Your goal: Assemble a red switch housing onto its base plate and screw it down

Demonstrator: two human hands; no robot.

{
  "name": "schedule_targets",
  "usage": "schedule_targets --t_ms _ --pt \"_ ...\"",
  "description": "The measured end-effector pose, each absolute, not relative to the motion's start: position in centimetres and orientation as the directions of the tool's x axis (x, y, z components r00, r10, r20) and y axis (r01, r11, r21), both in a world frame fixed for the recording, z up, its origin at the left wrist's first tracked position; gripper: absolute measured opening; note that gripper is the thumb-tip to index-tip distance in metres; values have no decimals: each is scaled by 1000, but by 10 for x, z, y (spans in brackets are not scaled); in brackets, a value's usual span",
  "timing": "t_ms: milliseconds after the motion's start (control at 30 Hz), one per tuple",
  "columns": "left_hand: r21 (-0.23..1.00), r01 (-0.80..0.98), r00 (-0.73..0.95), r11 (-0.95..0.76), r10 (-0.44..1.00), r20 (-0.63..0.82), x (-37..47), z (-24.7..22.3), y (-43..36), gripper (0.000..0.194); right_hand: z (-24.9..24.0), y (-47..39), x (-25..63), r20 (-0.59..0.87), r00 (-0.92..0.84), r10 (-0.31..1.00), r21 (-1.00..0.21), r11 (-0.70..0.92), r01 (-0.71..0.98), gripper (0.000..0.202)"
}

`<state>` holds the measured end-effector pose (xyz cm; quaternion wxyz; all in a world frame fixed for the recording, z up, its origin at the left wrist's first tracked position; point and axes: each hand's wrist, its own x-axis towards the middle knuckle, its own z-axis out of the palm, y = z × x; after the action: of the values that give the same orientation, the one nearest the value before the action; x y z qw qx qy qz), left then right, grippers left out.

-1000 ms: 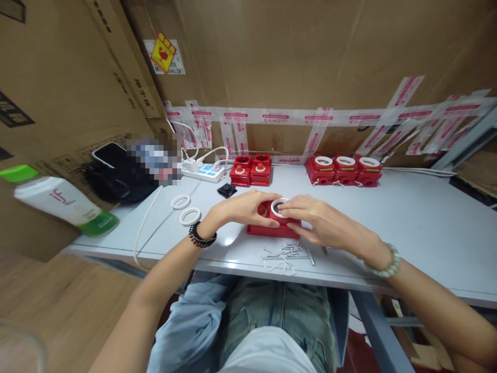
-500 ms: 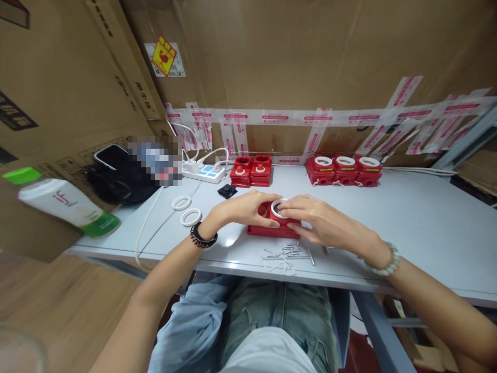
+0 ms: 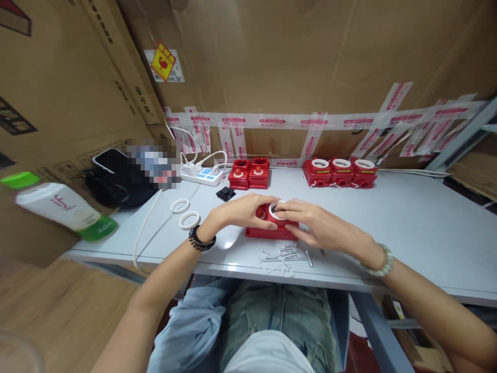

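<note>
A red housing (image 3: 267, 233) lies on the desk in front of me, with a white ring (image 3: 276, 216) around a dark opening on its right part. My left hand (image 3: 250, 210) grips the housing from the left, thumb at the front and fingers behind, beside the ring. From the right, my right hand (image 3: 310, 220) closes on the ring and housing, its fingertips over the opening and its thumb low on the front. The fingers partly hide the opening. Loose screws (image 3: 287, 253) lie scattered just in front of the housing.
Two white rings (image 3: 189, 220) lie left, near a small black part (image 3: 225, 194). Behind stand two red housings (image 3: 249, 178), a power strip (image 3: 207, 176) and three ringed red units (image 3: 341, 176). A bottle (image 3: 66, 207), phone (image 3: 110, 160) and black bag (image 3: 116, 184) are far left.
The camera view has shifted slightly. Both hands keep almost the same grip on the red housing, and the things on the desk lie as before.
</note>
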<state>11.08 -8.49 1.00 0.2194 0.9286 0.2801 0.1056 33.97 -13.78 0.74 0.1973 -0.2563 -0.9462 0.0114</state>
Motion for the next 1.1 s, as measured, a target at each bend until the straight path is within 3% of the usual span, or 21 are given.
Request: schedule_targets --t_ms 367,467,567,667,900,1100 --pt "466 469 821 -751 564 84 110 10 -86 57 4 -133 342 426 -741 520 -287 854 434 30" --pt "462 490 807 -739 584 80 110 10 -85 62 0 -129 347 460 -645 610 -345 792 503 45" --pt "461 498 803 -735 591 74 110 10 -84 64 1 -127 352 383 -584 715 -425 698 576 60" --pt "481 487 808 -728 585 67 111 10 -84 62 5 -126 353 283 -598 750 -483 650 586 50" --pt "475 507 802 -720 595 46 112 3 -89 58 7 -127 351 267 -617 740 -490 656 574 49" --pt "460 508 805 -729 591 48 114 0 -88 66 3 -124 355 289 -591 753 -481 648 591 52"
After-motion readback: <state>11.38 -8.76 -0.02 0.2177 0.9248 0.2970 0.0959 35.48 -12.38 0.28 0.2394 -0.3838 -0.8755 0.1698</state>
